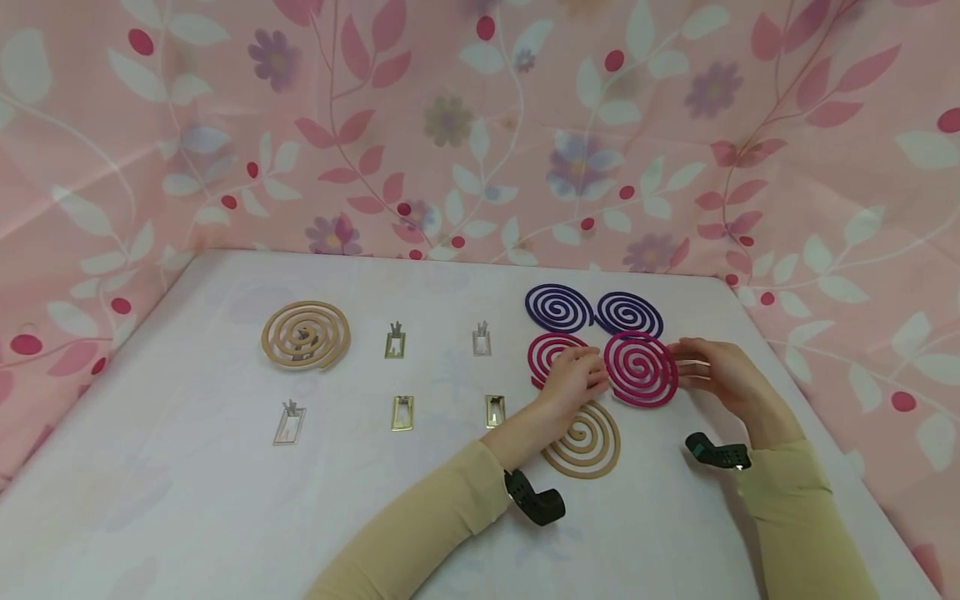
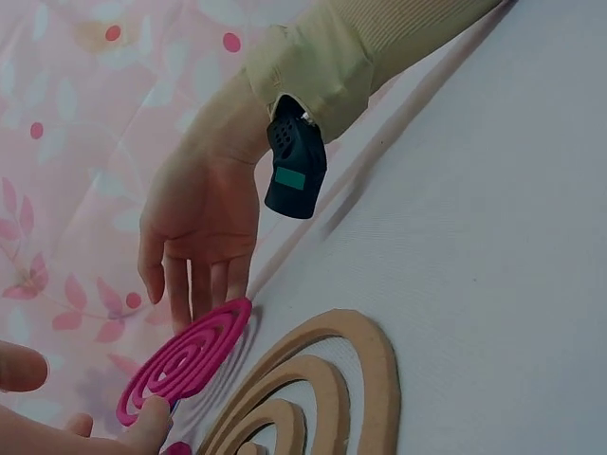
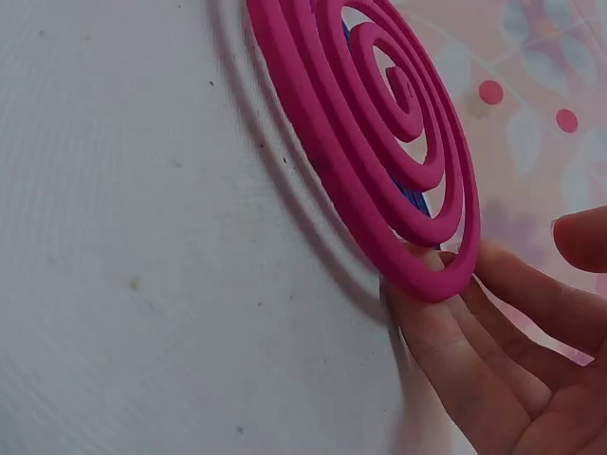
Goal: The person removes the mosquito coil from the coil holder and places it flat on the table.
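Observation:
A pink mosquito coil (image 1: 639, 363) is tilted up off the table between the two hands. My left hand (image 1: 573, 387) pinches its left edge, with the thumb on the rim in the left wrist view. At its right edge, my right hand (image 1: 727, 377) touches the rim with extended fingers, the thumb standing apart in the right wrist view. Another pink coil (image 1: 551, 346) lies partly hidden behind the left hand. Beneath the left wrist lies a tan coil (image 1: 600, 462). Two purple coils (image 1: 557, 307) lie side by side behind the pink ones.
Farther left, a tan coil (image 1: 306, 335) sits over a small metal stand. Several flat metal coil stands, among them a gold one (image 1: 402, 413) and a silver one (image 1: 289, 426), are spread over the white table (image 1: 225, 517). A pink floral cloth (image 1: 450, 125) hangs behind.

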`<state>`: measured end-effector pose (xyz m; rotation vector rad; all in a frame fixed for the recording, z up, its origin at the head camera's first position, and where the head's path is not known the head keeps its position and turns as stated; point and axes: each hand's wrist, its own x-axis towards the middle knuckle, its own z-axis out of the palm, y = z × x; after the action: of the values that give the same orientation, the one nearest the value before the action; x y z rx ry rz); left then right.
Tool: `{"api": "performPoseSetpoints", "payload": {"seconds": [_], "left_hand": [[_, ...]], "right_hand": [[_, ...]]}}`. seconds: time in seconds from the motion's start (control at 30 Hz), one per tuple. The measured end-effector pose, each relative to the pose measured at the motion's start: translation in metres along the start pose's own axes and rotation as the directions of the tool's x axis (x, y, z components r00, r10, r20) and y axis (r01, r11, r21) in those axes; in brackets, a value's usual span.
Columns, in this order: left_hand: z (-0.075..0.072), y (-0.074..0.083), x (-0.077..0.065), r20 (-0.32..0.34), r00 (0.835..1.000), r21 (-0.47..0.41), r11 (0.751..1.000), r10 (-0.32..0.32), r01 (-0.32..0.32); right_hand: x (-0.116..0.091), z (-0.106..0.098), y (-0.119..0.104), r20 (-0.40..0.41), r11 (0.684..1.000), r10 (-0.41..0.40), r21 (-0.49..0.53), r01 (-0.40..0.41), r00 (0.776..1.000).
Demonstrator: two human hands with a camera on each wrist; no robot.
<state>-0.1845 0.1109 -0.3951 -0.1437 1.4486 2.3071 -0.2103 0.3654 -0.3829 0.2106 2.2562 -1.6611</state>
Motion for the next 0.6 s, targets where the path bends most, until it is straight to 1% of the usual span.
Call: {"api": "performPoseSetpoints", "payload": {"seconds": [0.13,0.3,0.37,0.6], "left_hand": [[-0.0008,-0.003,0.0005,0.034,0.999,0.027,0.999,-0.031,0.03],[0.0005,-0.0042,0.0006,0.066,0.996,0.04,0.998,-0.06,0.058],[0.0017,-0.0035,-0.0001,0.078,0.995,0.037,0.997,-0.07,0.067],[0.0047,-0.0025,-0.0025,0.123,0.986,0.024,0.993,-0.114,0.112]], "right_hand": [[-0.0006,-0.0003,-0.0005,-0.01,0.999,0.004,-0.035,-0.004,1.0],[-0.0031,-0.0011,-0.0029,-0.049,0.996,-0.032,-0.089,0.027,0.998],[-0.0039,-0.0015,-0.0038,-0.062,0.992,-0.039,-0.125,0.031,0.997],[-0.0033,-0.0023,-0.0019,-0.079,0.972,0.008,-0.232,-0.026,0.997]]}}
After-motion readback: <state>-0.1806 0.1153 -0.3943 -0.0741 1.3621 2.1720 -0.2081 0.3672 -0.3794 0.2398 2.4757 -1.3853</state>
